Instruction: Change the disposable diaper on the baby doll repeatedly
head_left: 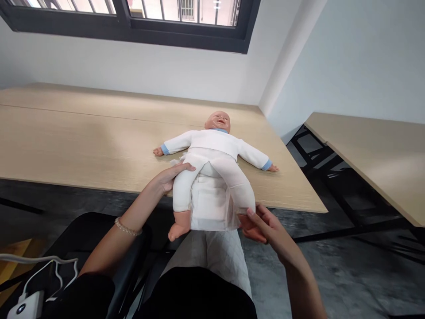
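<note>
A baby doll (214, 139) in a white top with blue cuffs lies on its back, its legs reaching past the table's front edge. Between the legs a white diaper (210, 201) hangs unfolded over the edge, its upper part under the doll's bottom. My left hand (175, 174) rests at the doll's thigh on the left, thumb laid over it; its other fingers are hidden behind. At the other leg, my right hand (264, 221) grips the ankle, with the thumb on top and the fingers around the outer side.
The wooden table (83, 146) stretches left along the wall under a barred window (186, 33). A second table (375, 155) stands to the right across a gap. Below left are a black chair (109, 226) and a white device (26, 305) with cables.
</note>
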A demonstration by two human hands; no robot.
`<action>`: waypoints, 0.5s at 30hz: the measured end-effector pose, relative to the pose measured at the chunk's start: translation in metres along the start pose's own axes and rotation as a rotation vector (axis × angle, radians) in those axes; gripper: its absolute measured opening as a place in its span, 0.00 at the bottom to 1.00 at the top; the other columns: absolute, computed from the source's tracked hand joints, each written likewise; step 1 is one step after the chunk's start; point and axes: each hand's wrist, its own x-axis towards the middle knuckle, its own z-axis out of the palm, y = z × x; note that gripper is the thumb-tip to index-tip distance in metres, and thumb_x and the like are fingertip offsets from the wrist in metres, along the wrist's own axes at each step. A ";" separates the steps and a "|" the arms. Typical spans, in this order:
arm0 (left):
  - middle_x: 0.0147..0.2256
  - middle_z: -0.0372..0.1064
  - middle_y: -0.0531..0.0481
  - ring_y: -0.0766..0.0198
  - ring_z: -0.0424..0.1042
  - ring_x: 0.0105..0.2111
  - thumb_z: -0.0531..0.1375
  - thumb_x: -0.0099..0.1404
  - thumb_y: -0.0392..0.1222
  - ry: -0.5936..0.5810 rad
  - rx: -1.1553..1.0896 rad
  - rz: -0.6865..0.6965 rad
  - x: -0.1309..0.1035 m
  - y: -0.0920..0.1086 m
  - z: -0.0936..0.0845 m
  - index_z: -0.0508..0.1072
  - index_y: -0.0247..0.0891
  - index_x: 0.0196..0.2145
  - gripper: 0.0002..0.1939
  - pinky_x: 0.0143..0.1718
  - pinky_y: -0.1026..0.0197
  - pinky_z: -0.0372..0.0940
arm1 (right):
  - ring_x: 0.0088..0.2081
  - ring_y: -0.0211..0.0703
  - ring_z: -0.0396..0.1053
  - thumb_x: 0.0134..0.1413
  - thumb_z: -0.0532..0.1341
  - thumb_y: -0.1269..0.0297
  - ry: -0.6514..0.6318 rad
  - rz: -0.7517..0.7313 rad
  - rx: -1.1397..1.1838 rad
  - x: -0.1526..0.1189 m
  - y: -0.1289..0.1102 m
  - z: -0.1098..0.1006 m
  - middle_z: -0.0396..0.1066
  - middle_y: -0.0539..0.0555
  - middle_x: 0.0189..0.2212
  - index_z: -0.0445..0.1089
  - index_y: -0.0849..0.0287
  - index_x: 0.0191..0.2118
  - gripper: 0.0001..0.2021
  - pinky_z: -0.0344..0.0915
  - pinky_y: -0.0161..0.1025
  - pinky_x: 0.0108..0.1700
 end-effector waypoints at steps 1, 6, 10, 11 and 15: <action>0.36 0.79 0.46 0.53 0.78 0.35 0.70 0.49 0.42 -0.006 0.016 0.001 0.000 0.001 0.000 0.72 0.40 0.50 0.29 0.38 0.54 0.75 | 0.48 0.46 0.73 0.55 0.67 0.39 -0.012 -0.020 -0.056 0.001 0.004 -0.003 0.75 0.59 0.49 0.67 0.58 0.52 0.29 0.68 0.40 0.50; 0.50 0.77 0.43 0.50 0.78 0.45 0.71 0.52 0.43 -0.006 0.178 0.074 -0.003 0.006 -0.001 0.69 0.41 0.55 0.33 0.45 0.52 0.75 | 0.53 0.52 0.71 0.55 0.64 0.35 -0.069 -0.029 -0.165 0.011 0.024 -0.007 0.72 0.63 0.53 0.61 0.57 0.53 0.33 0.64 0.50 0.58; 0.58 0.70 0.39 0.48 0.72 0.56 0.71 0.53 0.46 0.026 0.414 0.154 -0.002 0.012 -0.010 0.67 0.39 0.57 0.35 0.55 0.48 0.70 | 0.50 0.53 0.72 0.51 0.65 0.32 -0.020 0.025 -0.146 0.014 0.023 -0.011 0.72 0.65 0.51 0.60 0.59 0.53 0.37 0.68 0.51 0.54; 0.58 0.69 0.37 0.47 0.72 0.56 0.71 0.53 0.47 0.069 0.490 0.175 -0.003 0.013 -0.012 0.66 0.38 0.58 0.37 0.55 0.47 0.70 | 0.49 0.53 0.72 0.51 0.65 0.32 -0.013 0.039 -0.126 0.013 0.022 -0.012 0.72 0.65 0.51 0.60 0.58 0.53 0.37 0.70 0.50 0.51; 0.56 0.70 0.34 0.41 0.71 0.56 0.71 0.54 0.55 0.464 0.941 0.581 -0.026 0.000 -0.001 0.66 0.36 0.56 0.37 0.56 0.37 0.67 | 0.50 0.51 0.72 0.50 0.66 0.32 -0.018 0.039 -0.075 0.011 0.018 -0.012 0.71 0.63 0.53 0.60 0.58 0.53 0.37 0.74 0.44 0.46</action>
